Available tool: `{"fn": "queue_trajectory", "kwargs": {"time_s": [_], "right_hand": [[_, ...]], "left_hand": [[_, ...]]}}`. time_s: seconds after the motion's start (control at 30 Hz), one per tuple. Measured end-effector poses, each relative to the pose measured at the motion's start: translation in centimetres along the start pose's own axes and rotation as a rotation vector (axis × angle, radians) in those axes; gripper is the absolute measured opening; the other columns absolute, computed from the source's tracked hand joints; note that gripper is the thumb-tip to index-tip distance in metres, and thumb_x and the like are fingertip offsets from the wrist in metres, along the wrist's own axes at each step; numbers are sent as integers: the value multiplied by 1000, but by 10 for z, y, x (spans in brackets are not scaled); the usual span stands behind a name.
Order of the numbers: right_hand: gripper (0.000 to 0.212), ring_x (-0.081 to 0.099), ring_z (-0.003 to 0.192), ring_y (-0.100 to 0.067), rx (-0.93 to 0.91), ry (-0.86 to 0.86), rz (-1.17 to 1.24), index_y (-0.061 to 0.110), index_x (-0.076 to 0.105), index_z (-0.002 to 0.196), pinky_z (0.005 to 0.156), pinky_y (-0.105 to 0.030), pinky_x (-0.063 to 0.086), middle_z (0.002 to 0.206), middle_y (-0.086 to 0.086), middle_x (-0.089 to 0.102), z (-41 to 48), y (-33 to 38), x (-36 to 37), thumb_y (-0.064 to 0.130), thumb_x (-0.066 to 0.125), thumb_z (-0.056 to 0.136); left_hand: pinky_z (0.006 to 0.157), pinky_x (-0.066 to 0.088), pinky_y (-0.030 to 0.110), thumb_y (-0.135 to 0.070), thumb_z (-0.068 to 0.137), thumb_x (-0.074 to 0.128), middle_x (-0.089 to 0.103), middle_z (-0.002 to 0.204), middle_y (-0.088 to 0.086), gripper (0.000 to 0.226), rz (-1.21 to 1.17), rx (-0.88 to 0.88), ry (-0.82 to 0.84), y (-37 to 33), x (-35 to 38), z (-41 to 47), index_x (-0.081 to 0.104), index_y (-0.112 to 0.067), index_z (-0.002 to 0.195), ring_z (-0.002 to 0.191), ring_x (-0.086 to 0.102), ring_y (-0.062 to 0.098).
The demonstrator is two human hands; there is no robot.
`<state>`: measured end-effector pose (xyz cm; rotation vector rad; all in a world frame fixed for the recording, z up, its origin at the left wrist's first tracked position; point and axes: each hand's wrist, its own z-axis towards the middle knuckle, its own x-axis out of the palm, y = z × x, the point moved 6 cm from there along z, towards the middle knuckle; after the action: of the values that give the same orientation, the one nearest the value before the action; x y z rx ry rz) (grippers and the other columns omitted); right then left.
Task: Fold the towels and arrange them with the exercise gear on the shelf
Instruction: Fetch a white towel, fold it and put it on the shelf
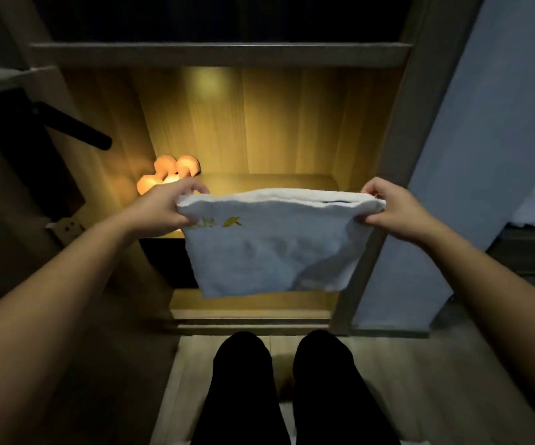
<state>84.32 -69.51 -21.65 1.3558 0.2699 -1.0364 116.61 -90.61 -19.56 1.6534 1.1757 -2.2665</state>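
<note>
Towel point(272, 245) first: in the head view we hold a white one, doubled over, in the air in front of the lit shelf point(259, 181). Its top edge is stretched level between our two hands and the rest hangs free below. Our left hand point(166, 207) has its grip pinched on the top left corner, fingers curled over the edge. Our right hand point(391, 210) pinches the top right corner the same way. A small yellow mark point(231, 222) shows near the upper left of the cloth. At the left end of the shelf lie orange dumbbells point(166, 175), just beyond our left hand. Lower down we see our dark trouser legs point(243, 396) and the floor point(404, 380).

We judge the towel light, soft and limp. It sags wherever we do not hold it, so the corners and the folded top edge are the places to take hold, with both layers caught together. It looks neither slippery nor fragile. The next fold probably calls for bringing the two held corners together.
</note>
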Motion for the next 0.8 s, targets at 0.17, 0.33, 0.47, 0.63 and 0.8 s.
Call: {"fn": "queue_trajectory", "kwargs": {"time_s": [0.17,0.33,0.47,0.63,0.8], "right_hand": [[39,58,89,-11,-63,368,-334,27,58,102,73,-24,46,98,9,62,-42,-9,42,6,71,72],[28,53,94,-23,36,1017,-486,24,48,95,77,-34,43,107,-3,58,-148,-58,136,7,65,80],[28,47,83,-22,36,990,-551,27,38,87,71,-38,42,90,6,45,-185,-75,170,19,65,84],[49,46,76,-12,132,1043,-323,34,42,93,67,-31,42,91,6,52,-186,-60,169,75,61,75],[53,54,75,-14,136,854,-409,28,46,96,65,-33,45,88,6,57,-175,-62,170,79,46,80]], "left_hand": [[96,44,34,-12,82,73,57,121,-3,46,340,-16,270,3,53,-38,57,-21,124,109,53,16],[88,48,33,-26,86,68,55,120,-3,40,407,23,657,26,173,-123,49,-23,121,103,54,14],[75,39,25,-30,82,66,51,118,-5,42,409,24,675,41,229,-163,42,-29,117,94,44,10],[79,44,23,-87,72,42,44,109,-21,63,193,46,594,35,224,-165,42,-38,110,93,47,1],[62,40,23,-69,82,54,43,105,-15,38,237,-16,505,36,221,-152,42,-37,99,80,51,5]]}}
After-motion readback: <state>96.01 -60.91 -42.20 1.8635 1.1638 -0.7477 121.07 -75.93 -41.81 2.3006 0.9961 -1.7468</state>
